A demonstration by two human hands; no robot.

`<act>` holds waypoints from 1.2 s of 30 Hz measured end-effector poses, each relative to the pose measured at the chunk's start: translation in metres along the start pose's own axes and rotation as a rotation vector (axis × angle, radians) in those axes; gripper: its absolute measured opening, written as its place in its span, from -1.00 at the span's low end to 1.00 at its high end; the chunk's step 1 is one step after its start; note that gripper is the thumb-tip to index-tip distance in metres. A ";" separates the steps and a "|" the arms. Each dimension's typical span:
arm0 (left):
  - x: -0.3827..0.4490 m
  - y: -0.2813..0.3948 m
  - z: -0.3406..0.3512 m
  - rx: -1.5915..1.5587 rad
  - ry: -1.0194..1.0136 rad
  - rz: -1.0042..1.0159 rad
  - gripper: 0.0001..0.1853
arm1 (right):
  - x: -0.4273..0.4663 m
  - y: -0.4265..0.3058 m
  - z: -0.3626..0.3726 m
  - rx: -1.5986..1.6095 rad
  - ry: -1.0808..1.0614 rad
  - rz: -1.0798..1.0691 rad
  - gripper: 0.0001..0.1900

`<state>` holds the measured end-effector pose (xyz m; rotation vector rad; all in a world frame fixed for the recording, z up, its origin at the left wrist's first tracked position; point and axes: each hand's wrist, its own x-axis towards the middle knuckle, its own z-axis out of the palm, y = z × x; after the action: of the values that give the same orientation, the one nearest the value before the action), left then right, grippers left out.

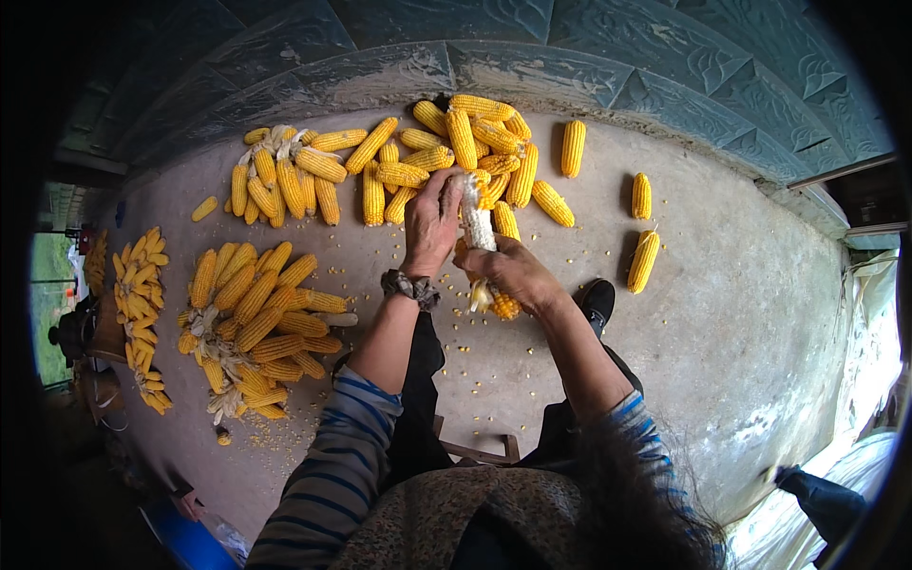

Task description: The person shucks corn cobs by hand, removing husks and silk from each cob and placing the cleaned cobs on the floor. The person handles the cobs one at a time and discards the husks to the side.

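Note:
My left hand (432,222) grips the upper part of a mostly bare, white corn cob (477,222), where some yellow kernels still cling. My right hand (514,272) is closed around the cob's lower part; a kernel-covered ear end (504,306) with pale husk shows beneath that hand. Whether this end belongs to the same cob, I cannot tell. Just beyond both hands lies a loose heap of yellow corn ears (462,140). Loose kernels (464,349) are scattered on the floor below my hands.
Husk-tied bundles of corn (253,306) lie at the left, with more ears (288,182) behind them. Several single ears (643,261) lie at the right. A tiled wall (534,71) bounds the concrete floor (712,342). My shoe (597,303) and a wooden stool part (484,452) are close by.

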<state>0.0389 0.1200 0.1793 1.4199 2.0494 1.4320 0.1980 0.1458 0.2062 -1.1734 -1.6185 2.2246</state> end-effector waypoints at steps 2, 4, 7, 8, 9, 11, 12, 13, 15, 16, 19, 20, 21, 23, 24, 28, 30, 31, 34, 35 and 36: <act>0.005 -0.001 -0.007 0.144 -0.011 0.075 -0.37 | 0.002 0.000 -0.003 -0.138 0.125 -0.014 -0.57; -0.004 0.003 -0.010 0.224 -0.124 -0.111 -0.37 | -0.001 0.000 -0.005 -0.501 0.282 -0.059 -0.50; -0.021 0.032 -0.006 -0.360 -0.439 -0.415 -0.50 | -0.004 -0.004 0.002 -0.890 0.334 -0.134 -0.30; -0.021 0.033 -0.006 -0.459 -0.385 -0.471 -0.52 | -0.002 -0.002 -0.001 -0.592 0.207 -0.224 -0.30; -0.020 0.034 -0.007 -0.558 -0.330 -0.526 -0.54 | 0.001 -0.001 -0.005 -0.293 0.080 -0.306 -0.29; -0.014 0.022 -0.012 -0.662 -0.182 -0.558 -0.60 | -0.010 -0.013 -0.018 0.050 -0.050 -0.291 -0.17; -0.012 0.017 -0.021 -0.657 -0.180 -0.625 -0.62 | -0.014 -0.017 -0.021 0.220 0.018 -0.294 -0.14; -0.014 0.016 -0.023 -0.629 -0.189 -0.618 -0.63 | -0.018 -0.024 -0.023 0.196 0.164 -0.264 -0.14; -0.016 0.020 -0.022 -0.485 -0.227 -0.532 -0.65 | -0.018 -0.037 -0.027 0.221 0.367 -0.355 -0.18; -0.019 0.016 -0.017 -0.364 -0.254 -0.457 -0.65 | -0.021 -0.045 -0.028 0.229 0.327 -0.434 -0.29; -0.029 0.038 0.009 0.028 -0.164 -0.133 -0.68 | -0.014 -0.038 -0.017 0.205 0.361 -0.530 -0.36; -0.036 0.044 0.012 0.126 -0.248 -0.250 -0.70 | -0.013 -0.036 -0.007 0.342 0.276 -0.507 -0.34; -0.040 0.057 0.009 0.279 -0.297 -0.140 -0.73 | -0.008 -0.031 -0.003 0.320 0.271 -0.498 -0.34; -0.050 0.048 0.021 0.406 -0.326 -0.051 -0.72 | 0.002 -0.022 -0.004 0.213 0.304 -0.507 -0.38; -0.054 0.051 0.024 0.446 -0.379 -0.065 -0.72 | 0.005 -0.020 -0.009 0.083 0.358 -0.474 -0.35; -0.062 0.041 0.020 0.178 -0.343 -0.219 -0.76 | 0.003 -0.023 -0.009 -0.107 0.505 -0.430 -0.45; -0.057 0.032 0.021 -0.007 -0.284 -0.207 -0.79 | 0.004 -0.023 -0.015 -0.194 0.520 -0.523 -0.47; -0.057 0.019 0.025 -0.072 -0.291 -0.166 -0.83 | 0.013 -0.015 -0.023 -0.154 0.481 -0.571 -0.45; -0.037 0.058 0.000 -0.745 -0.599 -0.778 -0.84 | 0.015 -0.011 -0.042 0.341 0.382 -0.641 -0.49; -0.040 0.058 -0.003 -0.797 -0.593 -0.787 -0.82 | 0.010 -0.022 -0.037 0.346 0.382 -0.609 -0.49; -0.038 0.058 -0.009 -0.874 -0.614 -0.786 -0.81 | 0.005 -0.030 -0.033 0.349 0.383 -0.576 -0.50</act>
<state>0.0838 0.0859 0.2203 0.4813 1.1141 1.0934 0.2070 0.1855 0.2256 -0.8336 -1.1624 1.6959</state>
